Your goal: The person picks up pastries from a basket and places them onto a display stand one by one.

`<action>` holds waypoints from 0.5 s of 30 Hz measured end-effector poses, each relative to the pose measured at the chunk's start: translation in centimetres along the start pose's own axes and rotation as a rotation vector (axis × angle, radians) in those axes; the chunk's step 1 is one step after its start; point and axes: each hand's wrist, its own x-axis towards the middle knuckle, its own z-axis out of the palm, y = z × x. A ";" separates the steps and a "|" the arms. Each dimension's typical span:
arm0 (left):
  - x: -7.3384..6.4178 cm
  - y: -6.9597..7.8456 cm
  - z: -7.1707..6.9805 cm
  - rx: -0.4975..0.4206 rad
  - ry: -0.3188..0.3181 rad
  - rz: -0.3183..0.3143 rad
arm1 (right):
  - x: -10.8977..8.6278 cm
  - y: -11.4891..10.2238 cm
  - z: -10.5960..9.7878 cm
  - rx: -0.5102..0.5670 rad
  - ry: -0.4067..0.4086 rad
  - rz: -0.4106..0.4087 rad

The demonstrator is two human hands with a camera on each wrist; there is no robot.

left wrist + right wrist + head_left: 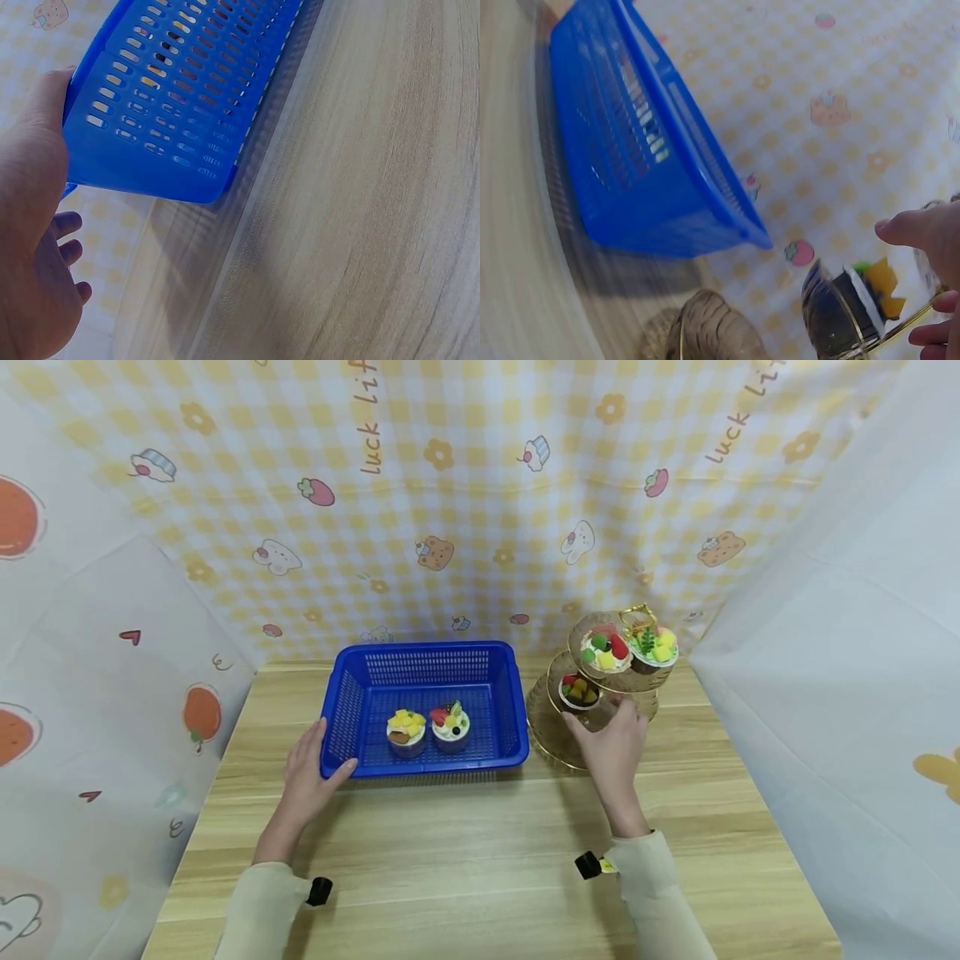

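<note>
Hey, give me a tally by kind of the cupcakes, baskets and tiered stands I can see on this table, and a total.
Cupcakes: 5
Blue basket: 1
Tiered stand: 1
Total: 7

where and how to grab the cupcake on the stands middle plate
Probably pinch the cupcake by its sides, below the lumpy fruit topping, coming from the near left: the top plate stands higher toward its right, leaving the left freer.
</note>
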 end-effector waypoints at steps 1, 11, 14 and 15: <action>0.0 0.0 0.0 -0.001 0.004 0.002 | -0.3 -0.2 -0.2 0.012 0.003 -0.014; 0.0 0.2 -0.1 -0.004 -0.002 0.004 | -1.2 -3.2 0.5 0.069 -0.158 -0.314; -0.1 0.2 0.0 -0.006 -0.005 0.001 | -1.0 -5.0 1.0 0.044 -0.346 -0.420; -0.1 0.2 -0.1 -0.006 -0.007 0.000 | -0.9 -5.7 1.2 0.026 -0.412 -0.455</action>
